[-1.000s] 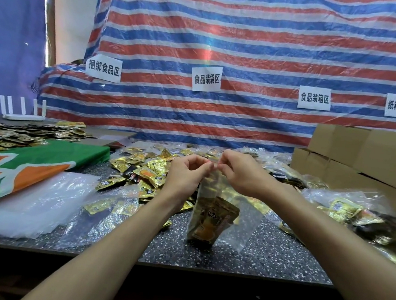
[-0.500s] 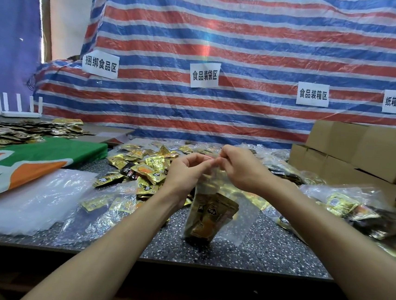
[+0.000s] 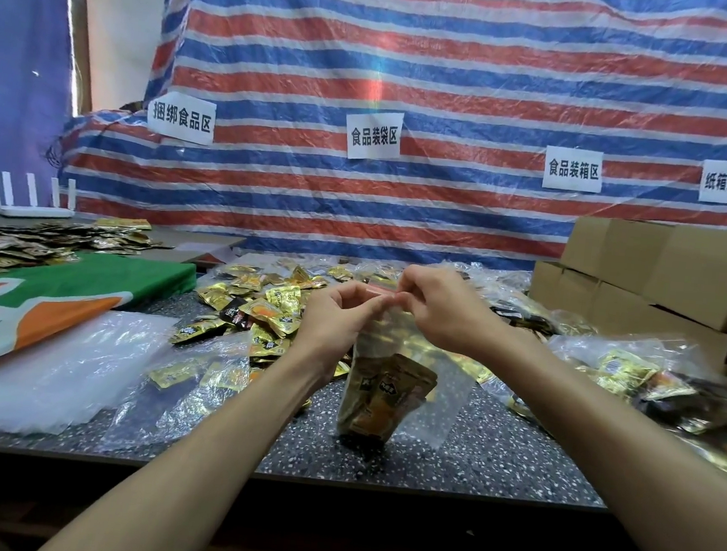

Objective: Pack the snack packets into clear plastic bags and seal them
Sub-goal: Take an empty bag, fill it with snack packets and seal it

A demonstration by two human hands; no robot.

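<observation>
Centre of frame, near edge of the speckled table (image 3: 490,465): both hands were raised together over one clear bag (image 3: 445,398). The left hand (image 3: 333,314) was curled, thumb and fingertips pinching the bag's top edge from the left. The right hand (image 3: 444,316) pinched the same edge from the right and sat slightly higher in the frame. Between the two pinches a short run of the pinkish closing strip (image 3: 380,290) showed, lying left to right across the picture. The bag hung straight down from that strip, long axis upright, with a few brown-and-gold snack packets (image 3: 385,397) bunched in its lower left part. Its bottom corner seemed to touch the table, though contact was hard to be sure of. So the work lay directly between and under the fingertips, neither hand nearer than the other, and the strip ran from one hand toward the other. Judgement: sealing was the step in hand, and the coming press would need to travel sideways along the strip, with the bag's weight pulling it taut. Whether any part of the strip was already closed could not be told. Loose packets (image 3: 270,306) lay heaped just behind the left hand, filled bags (image 3: 644,382) at right, cardboard boxes (image 3: 663,277) upper right.
</observation>
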